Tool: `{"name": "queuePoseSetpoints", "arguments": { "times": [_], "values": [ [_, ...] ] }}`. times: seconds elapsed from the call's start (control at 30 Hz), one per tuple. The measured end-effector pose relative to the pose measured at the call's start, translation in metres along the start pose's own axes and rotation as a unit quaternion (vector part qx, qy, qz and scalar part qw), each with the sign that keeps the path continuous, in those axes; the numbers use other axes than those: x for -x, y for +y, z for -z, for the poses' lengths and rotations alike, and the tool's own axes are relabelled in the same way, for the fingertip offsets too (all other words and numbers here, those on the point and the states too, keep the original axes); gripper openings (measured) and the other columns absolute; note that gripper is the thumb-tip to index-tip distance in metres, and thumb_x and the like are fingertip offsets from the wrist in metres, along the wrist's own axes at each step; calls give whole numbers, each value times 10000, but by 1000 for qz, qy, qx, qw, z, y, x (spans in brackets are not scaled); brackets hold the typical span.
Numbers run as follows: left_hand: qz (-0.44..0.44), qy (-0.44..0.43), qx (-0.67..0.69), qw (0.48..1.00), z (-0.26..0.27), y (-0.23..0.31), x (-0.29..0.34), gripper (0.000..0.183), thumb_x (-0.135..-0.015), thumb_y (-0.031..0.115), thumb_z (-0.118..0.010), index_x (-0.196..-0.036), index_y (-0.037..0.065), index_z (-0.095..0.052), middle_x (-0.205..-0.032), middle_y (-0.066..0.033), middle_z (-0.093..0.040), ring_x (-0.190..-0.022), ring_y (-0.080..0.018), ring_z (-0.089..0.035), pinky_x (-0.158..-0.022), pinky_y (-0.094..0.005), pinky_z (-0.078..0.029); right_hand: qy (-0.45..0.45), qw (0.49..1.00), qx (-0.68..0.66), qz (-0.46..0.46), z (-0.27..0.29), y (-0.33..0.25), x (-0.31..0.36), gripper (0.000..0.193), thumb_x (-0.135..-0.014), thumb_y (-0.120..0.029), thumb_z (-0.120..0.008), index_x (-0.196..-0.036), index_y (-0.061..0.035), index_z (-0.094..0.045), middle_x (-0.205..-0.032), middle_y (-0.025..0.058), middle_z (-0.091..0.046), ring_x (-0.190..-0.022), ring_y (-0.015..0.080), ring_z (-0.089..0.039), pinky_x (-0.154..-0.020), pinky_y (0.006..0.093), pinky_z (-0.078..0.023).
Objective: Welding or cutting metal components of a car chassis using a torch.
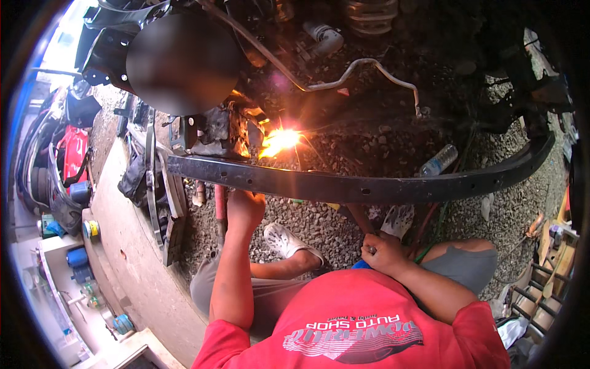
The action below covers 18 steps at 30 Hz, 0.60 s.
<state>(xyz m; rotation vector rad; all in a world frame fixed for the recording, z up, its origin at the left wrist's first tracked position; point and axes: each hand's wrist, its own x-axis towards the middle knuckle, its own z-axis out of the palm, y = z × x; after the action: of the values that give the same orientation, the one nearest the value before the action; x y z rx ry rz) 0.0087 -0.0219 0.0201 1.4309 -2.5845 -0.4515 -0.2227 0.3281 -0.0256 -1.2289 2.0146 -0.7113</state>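
Note:
A long curved black metal bumper beam (344, 187) spans the space in front of me. My left hand (244, 210) is raised against its lower edge on the left; the beam hides most of its fingers. A pink-red handle (220, 202) stands close beside that hand. Just behind the beam glares a bright flame with sparks (281, 141), next to a rusty, scorched metal bracket (228, 132). My right hand (384, 253) is closed in front of my right knee, around a brown rod-like handle (360, 218) slanting up toward the beam.
A bent metal pipe (362, 61) crosses above the gravel (295, 215). A clear plastic bottle (439, 161) lies behind the beam. Black car parts (150, 178) lie at left beside a concrete slab (123, 246). A tool rack (547, 283) stands at right.

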Motion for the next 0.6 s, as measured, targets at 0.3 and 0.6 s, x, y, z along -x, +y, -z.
{"name": "queuePoseSetpoints", "arguments": {
  "times": [0.3, 0.6],
  "values": [
    [-12, 3, 32, 999, 0, 5, -2, 249, -959, 165, -693, -1047, -54, -773, -994, -346, -767, -976, -535, -750, -869, -576, -603, -5, 1000, -16, -7, 1, 2, 0, 109, -897, -241, -786, -914, -153, -724, -859, 145, -747, -804, 418, -745, -679, 551, -562],
    [-42, 18, 25, 999, -4, -1, -2, 253, -964, 178, -690, -1025, -52, -776, -983, -351, -761, -974, -549, -743, -871, -583, -604, -8, 1000, -24, 0, 5, -4, -4, 105, -913, -231, -776, -924, -143, -721, -843, 155, -740, -799, 429, -748, -674, 552, -572]
  ]
}}
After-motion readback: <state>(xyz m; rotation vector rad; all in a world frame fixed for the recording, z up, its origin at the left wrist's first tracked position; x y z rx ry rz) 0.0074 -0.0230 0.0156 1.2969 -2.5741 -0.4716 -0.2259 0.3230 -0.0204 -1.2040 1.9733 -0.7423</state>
